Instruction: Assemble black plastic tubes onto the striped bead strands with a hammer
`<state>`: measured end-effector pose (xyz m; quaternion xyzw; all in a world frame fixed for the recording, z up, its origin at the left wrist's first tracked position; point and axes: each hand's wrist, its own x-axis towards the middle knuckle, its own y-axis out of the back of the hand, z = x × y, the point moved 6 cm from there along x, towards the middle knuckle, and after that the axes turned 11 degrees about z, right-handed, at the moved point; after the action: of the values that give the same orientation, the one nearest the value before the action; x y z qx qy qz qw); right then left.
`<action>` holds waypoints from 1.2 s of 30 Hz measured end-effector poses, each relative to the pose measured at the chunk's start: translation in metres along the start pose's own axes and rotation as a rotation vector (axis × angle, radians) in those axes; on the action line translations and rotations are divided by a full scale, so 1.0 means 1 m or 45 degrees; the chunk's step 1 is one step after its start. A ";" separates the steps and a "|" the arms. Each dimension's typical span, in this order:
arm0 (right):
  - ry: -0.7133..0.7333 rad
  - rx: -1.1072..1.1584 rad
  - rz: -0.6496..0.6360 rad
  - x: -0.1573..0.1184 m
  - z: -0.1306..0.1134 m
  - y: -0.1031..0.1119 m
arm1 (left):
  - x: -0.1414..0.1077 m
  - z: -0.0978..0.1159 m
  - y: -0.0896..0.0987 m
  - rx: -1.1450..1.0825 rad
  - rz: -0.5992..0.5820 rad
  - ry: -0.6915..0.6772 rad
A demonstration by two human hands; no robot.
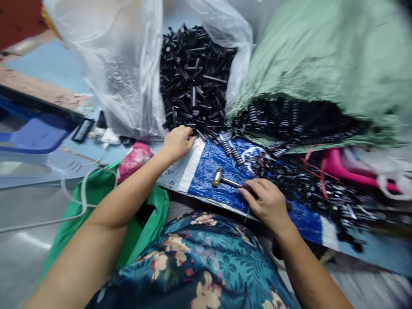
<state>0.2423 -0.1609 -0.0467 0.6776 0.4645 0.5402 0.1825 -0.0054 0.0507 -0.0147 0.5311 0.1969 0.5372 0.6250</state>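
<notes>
My right hand [265, 201] grips a small hammer [228, 182] by its handle, with the head pointing left above a blue plastic sheet [206, 171]. At the front edge of a heap of short black tubes [196, 81], my left hand [179, 143] has its fingers curled together. Something dark shows by those fingertips, but I cannot make out what they hold. Black coil-shaped parts [232, 151] lie on the sheet between the hands. More small black parts [299, 184] are spread to the right of the hammer.
A clear plastic bag [128, 73] surrounds the tubes. On the right, a pale green sack [328, 56] spills black coils. A green bag [77, 214] hangs below the bench edge at left, near a pink bundle [137, 158]. A pink container [347, 167] sits far right.
</notes>
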 end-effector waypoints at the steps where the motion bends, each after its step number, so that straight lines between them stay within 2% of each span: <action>1: -0.056 0.028 0.019 0.001 0.007 0.005 | 0.005 0.003 -0.012 0.091 0.002 -0.039; 4: -0.303 -0.027 0.217 0.004 0.045 0.032 | 0.006 0.002 -0.032 0.246 -0.088 -0.136; 6: -0.447 -0.157 0.337 0.008 0.075 0.049 | -0.002 -0.004 -0.031 0.261 -0.117 -0.162; 8: -0.521 -0.273 0.336 0.021 0.100 0.054 | -0.012 -0.008 -0.026 0.208 -0.156 -0.123; 13: -0.647 -0.318 0.082 0.063 0.140 0.034 | -0.037 -0.011 -0.021 -0.031 -0.468 0.143; 16: -0.676 -0.307 -0.019 0.073 0.151 0.022 | -0.044 -0.010 -0.012 -0.098 -0.412 0.174; 20: -0.730 -0.304 0.005 0.075 0.164 0.018 | -0.049 -0.014 -0.010 -0.151 -0.317 0.225; 23: -0.749 -0.301 0.037 0.077 0.169 0.020 | -0.050 -0.016 -0.015 -0.155 -0.310 0.269; 25: -0.709 -0.306 0.093 0.075 0.167 0.027 | -0.050 -0.014 -0.009 -0.151 -0.220 0.253; 28: -0.580 -0.312 0.245 0.063 0.150 0.043 | -0.052 0.002 0.018 -0.185 0.170 0.183; 29: -0.533 -0.292 0.295 0.057 0.139 0.047 | -0.055 0.012 0.026 -0.245 0.272 0.168; 30: -0.485 -0.255 0.337 0.050 0.125 0.050 | -0.058 0.024 0.030 -0.345 0.309 0.169; 32: -0.379 -0.142 0.399 0.038 0.090 0.049 | -0.063 0.053 0.022 -0.670 0.188 0.222; 36: -0.094 0.070 0.482 0.021 0.002 0.031 | -0.077 0.123 -0.025 -1.484 -0.320 0.495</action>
<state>0.2567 -0.1583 -0.0122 0.7769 0.3365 0.5268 0.0760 0.0804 -0.0698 -0.0178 -0.0317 0.0426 0.5654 0.8231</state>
